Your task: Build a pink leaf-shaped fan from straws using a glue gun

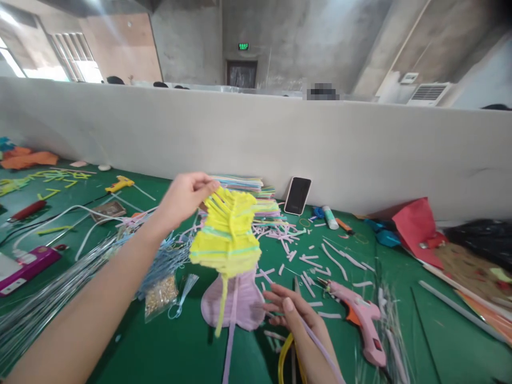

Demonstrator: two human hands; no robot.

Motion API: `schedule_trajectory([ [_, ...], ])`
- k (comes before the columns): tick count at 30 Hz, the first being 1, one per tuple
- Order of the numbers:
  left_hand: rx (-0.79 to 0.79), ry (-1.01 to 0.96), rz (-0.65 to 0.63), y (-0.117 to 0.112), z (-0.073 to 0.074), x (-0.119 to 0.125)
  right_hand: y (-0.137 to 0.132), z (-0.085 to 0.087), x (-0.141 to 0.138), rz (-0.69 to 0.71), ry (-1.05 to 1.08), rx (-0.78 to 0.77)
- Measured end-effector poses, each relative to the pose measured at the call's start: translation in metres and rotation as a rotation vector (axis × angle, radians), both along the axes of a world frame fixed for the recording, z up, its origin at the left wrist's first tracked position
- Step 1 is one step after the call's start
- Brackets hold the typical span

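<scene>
My left hand is closed on the upper left edge of a yellow leaf-shaped craft piece with pale green stripes and a stem hanging down. It is raised above the table. Behind and below it lies a lilac fuzzy piece with rounded lobes and a long lilac stem. Beside that piece, my right hand has its fingers apart. A lilac strip runs along its thumb side and wrist; whether the hand grips it I cannot tell. Scissors with yellow handles lie partly under this hand.
A pink glue gun rests at right, among lilac offcuts. A phone leans on the grey partition. Left are a bag of gold beads, wire bundles, a yellow glue gun and a purple power strip.
</scene>
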State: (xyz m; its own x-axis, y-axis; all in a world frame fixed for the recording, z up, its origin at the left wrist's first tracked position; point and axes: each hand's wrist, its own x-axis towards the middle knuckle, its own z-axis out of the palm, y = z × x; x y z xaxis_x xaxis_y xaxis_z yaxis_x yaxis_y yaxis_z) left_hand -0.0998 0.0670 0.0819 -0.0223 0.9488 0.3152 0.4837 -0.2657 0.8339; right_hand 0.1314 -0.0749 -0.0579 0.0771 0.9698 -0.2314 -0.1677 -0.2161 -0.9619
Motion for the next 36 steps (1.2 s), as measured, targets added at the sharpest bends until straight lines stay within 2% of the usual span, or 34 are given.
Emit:
schedule_trajectory([
  [4,-0.134,-0.19,-0.169,-0.007,-0.03,0.027,-0.004,0.002,-0.015,0.035,0.095,0.018],
  [11,-0.276,-0.552,-0.178,-0.02,-0.058,0.049,-0.007,0.004,-0.019,0.07,0.139,-0.051],
  [14,-0.423,-0.718,-0.205,-0.031,-0.068,0.051,-0.006,0.001,-0.015,0.058,0.118,-0.023],
  [17,-0.559,-0.726,-0.317,-0.047,-0.078,0.054,-0.003,-0.002,-0.013,0.042,0.131,-0.037],
  [20,-0.555,-0.685,-0.415,-0.058,-0.089,0.057,0.001,-0.004,-0.015,0.011,0.137,-0.086],
  [23,-0.551,-0.671,-0.379,-0.059,-0.1,0.057,0.006,-0.006,-0.023,-0.03,0.155,-0.133],
  [27,-0.613,-0.764,-0.294,-0.051,-0.113,0.054,0.014,-0.013,-0.037,-0.064,0.154,-0.148],
  [30,-0.587,-0.805,-0.188,-0.049,-0.119,0.054,0.021,-0.02,-0.042,-0.106,-0.018,-0.056],
  [33,-0.463,-0.811,-0.079,-0.055,-0.122,0.057,0.023,-0.027,-0.041,-0.242,-0.409,0.093],
  [34,-0.433,-0.842,-0.104,-0.059,-0.122,0.059,0.023,-0.03,-0.04,-0.291,-0.557,0.175],
  [36,-0.44,-0.974,-0.239,-0.068,-0.121,0.064,0.022,-0.038,-0.042,-0.365,-0.821,0.386],
])
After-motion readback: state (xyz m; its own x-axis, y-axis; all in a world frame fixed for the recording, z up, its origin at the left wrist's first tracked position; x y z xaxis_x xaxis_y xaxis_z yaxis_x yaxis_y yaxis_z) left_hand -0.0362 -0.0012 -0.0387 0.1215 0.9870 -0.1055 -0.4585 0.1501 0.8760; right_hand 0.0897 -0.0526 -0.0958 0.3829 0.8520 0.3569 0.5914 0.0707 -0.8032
